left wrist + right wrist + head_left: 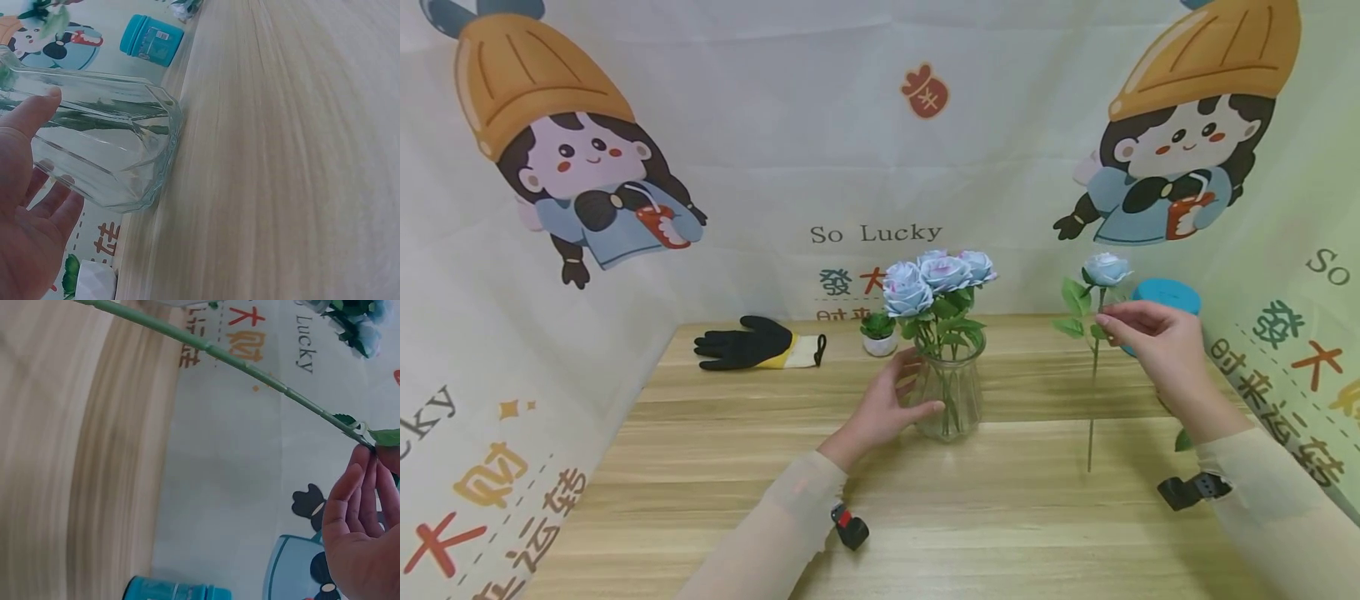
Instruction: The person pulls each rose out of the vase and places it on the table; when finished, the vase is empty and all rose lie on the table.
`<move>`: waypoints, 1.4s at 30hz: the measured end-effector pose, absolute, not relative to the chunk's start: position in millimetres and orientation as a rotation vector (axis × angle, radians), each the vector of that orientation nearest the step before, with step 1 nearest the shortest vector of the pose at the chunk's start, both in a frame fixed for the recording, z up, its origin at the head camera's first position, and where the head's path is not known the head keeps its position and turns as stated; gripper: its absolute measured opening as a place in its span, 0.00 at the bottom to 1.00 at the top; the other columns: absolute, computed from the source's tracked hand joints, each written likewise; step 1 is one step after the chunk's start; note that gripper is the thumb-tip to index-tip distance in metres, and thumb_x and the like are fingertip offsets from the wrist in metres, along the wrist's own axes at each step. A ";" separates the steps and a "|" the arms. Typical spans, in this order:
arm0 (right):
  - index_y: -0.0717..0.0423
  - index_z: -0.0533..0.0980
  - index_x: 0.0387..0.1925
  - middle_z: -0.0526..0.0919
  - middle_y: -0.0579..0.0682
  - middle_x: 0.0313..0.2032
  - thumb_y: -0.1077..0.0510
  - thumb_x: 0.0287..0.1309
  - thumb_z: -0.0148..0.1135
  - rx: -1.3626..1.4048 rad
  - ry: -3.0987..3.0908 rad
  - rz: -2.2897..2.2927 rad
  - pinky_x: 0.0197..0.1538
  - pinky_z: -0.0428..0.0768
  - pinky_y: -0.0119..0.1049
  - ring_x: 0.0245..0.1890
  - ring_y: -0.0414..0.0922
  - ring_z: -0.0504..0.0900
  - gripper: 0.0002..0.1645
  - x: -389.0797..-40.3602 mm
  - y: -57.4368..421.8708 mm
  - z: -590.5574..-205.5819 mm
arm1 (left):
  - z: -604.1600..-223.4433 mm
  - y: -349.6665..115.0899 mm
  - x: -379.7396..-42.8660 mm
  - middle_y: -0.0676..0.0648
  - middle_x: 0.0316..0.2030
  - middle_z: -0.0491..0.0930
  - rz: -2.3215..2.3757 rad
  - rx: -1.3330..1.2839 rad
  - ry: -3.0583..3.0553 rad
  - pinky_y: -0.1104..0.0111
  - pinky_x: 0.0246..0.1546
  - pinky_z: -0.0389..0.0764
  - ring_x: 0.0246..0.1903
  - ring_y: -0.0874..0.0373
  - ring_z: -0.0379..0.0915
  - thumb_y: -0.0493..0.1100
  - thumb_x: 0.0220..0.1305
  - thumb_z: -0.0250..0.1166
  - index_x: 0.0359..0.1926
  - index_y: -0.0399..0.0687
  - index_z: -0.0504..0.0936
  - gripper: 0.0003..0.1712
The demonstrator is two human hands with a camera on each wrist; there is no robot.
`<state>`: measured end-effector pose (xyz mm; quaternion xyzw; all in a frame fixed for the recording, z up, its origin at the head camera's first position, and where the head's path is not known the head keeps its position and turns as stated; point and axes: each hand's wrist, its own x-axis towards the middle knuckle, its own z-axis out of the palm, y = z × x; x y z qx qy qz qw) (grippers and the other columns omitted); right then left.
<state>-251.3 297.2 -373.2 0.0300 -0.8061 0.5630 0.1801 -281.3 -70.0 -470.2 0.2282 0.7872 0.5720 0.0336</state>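
A clear glass vase (pixel 966 404) stands upright on the wooden table with several pale blue roses (pixel 942 273) in it. My left hand (pixel 880 412) holds the vase from its left side; in the left wrist view the thumb (pixel 47 106) lies across the near glass and the other fingers reach behind. To the right of the vase, my right hand (pixel 1161 346) pinches the stem of a single pale blue rose (pixel 1107 269) below its bloom. That rose is upright, its long green stem (pixel 250 370) hanging down, apart from the vase.
A black and yellow work glove (pixel 748 343) lies at the back left. Between it and the vase sits a small potted succulent (pixel 878 333). Behind my right hand is a turquoise jar (pixel 153 40). A green leaf (pixel 1183 440) shows beside my right forearm. Printed cloth (pixel 775 150) encloses the table.
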 end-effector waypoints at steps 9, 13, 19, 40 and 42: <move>0.65 0.82 0.51 0.86 0.23 0.35 0.47 0.69 0.67 0.030 -2.563 1.480 0.37 0.85 0.24 0.33 0.28 0.85 0.24 -241.0 321.2 -382.6 | -469.9 -69.9 -280.3 0.41 0.73 0.67 1.759 0.707 2.426 0.55 0.72 0.72 0.72 0.44 0.66 0.39 0.59 0.77 0.78 0.46 0.59 0.51; 0.68 0.81 0.54 0.83 0.20 0.33 0.48 0.70 0.66 0.040 -2.702 1.410 0.37 0.86 0.25 0.34 0.28 0.84 0.26 -239.8 332.4 -388.5 | -470.3 -69.8 -280.4 0.41 0.73 0.67 1.767 0.707 2.422 0.54 0.72 0.72 0.72 0.43 0.66 0.39 0.59 0.77 0.78 0.46 0.59 0.51; 0.68 0.82 0.54 0.88 0.32 0.34 0.50 0.70 0.65 0.056 -2.835 1.280 0.34 0.85 0.30 0.30 0.32 0.84 0.24 -238.8 349.6 -404.0 | -471.6 -70.1 -280.9 0.41 0.73 0.66 1.766 0.708 2.416 0.53 0.73 0.71 0.73 0.43 0.65 0.39 0.59 0.77 0.78 0.46 0.59 0.51; 0.69 0.85 0.40 0.90 0.53 0.31 0.60 0.63 0.69 0.132 -2.995 0.966 0.27 0.79 0.30 0.25 0.35 0.80 0.12 -241.9 372.5 -453.2 | -468.2 -70.1 -280.4 0.41 0.73 0.66 1.744 0.715 2.430 0.55 0.72 0.72 0.72 0.44 0.66 0.39 0.60 0.77 0.78 0.45 0.59 0.51; 0.69 0.85 0.40 0.89 0.54 0.30 0.61 0.63 0.68 0.134 -3.002 0.949 0.26 0.79 0.31 0.25 0.37 0.81 0.12 -241.1 372.5 -455.0 | -468.3 -70.2 -280.1 0.41 0.73 0.66 1.741 0.712 2.433 0.55 0.72 0.72 0.72 0.44 0.66 0.40 0.60 0.77 0.78 0.45 0.59 0.51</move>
